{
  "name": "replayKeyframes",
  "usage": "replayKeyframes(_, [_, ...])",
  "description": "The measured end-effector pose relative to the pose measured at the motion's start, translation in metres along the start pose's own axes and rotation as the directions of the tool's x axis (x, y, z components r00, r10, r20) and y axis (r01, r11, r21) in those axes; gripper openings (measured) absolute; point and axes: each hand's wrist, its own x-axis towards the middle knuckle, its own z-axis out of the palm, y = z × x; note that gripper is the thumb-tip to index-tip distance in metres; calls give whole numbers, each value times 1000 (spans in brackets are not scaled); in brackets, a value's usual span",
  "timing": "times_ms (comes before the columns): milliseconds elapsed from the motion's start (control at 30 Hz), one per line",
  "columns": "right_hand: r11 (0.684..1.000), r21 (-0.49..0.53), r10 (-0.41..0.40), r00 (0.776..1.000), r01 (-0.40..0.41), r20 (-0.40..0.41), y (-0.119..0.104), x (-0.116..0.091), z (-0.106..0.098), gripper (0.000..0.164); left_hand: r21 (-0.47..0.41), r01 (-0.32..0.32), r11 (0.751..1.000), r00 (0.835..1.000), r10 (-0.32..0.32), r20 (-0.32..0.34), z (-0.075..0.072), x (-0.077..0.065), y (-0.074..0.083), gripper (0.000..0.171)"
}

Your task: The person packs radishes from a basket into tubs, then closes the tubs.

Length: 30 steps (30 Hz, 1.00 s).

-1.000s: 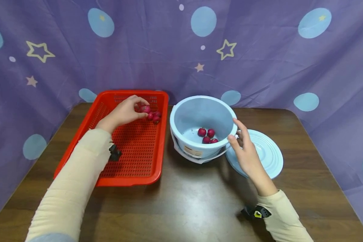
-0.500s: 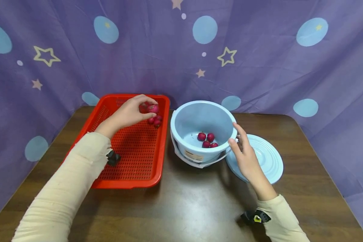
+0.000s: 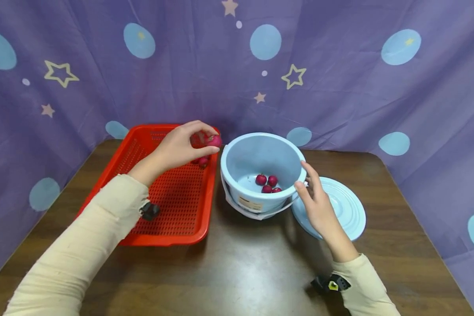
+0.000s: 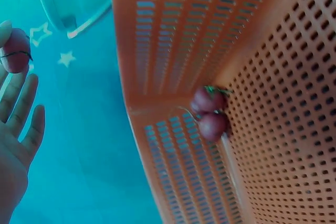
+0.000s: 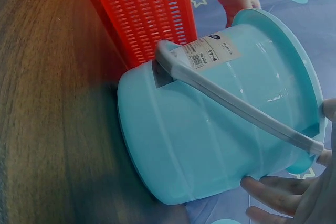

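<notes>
At the left, a red perforated basket (image 3: 181, 210) stands on a brown wood-grain table (image 3: 245, 267). Above its right part, the left hand (image 3: 174, 147) pinches one red radish (image 3: 214, 141) between thumb and fingers. This radish is in the air at the basket's right rim, just beside the bucket's left rim. The left wrist view shows two further radishes (image 4: 211, 114) touching each other in a corner of the basket.

To the right of the basket stands a light blue bucket (image 3: 260, 153). On its floor lie four red radishes (image 3: 266, 189), grouped to the right. Its handle (image 5: 241, 107) hangs lowered against the outer wall, which bears a white label (image 5: 212, 51) with a barcode.

The right hand (image 3: 320, 206) holds the bucket's right side, thumb and fingers spread over rim and outer wall. The two hands are well apart. Each wrist carries a black device (image 3: 335, 283).

At the far right, a round light blue lid (image 3: 347, 204) lies on the table, partly hidden by the right hand. A purple patterned curtain (image 3: 181, 83) hangs behind.
</notes>
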Motion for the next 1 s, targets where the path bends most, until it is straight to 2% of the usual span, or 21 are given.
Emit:
replayKeyframes(267, [1000,-5,-1,1000,1,-7,2,-1,-4,56,22,-89,996,994,87,61,11,5,22,37])
replayKeyframes(400, [1000,12,-3,1000,3,2,2,0,-4,56,34,-134,990,988,131,77,15,7,28,38])
replayKeyframes(567, [1000,15,-5,1000,5,2,1,2,-3,56,7,-192,981,976,190,101,19,9,32,39])
replayKeyframes(800, [1000,3,-3,1000,3,-5,2,3,-3,56,-1,-229,974,955,224,196,26,10,36,37])
replayKeyframes(1000, [1000,7,3,1000,-3,-5,2,4,-2,56,22,-239,971,945,228,234,30,10,36,35])
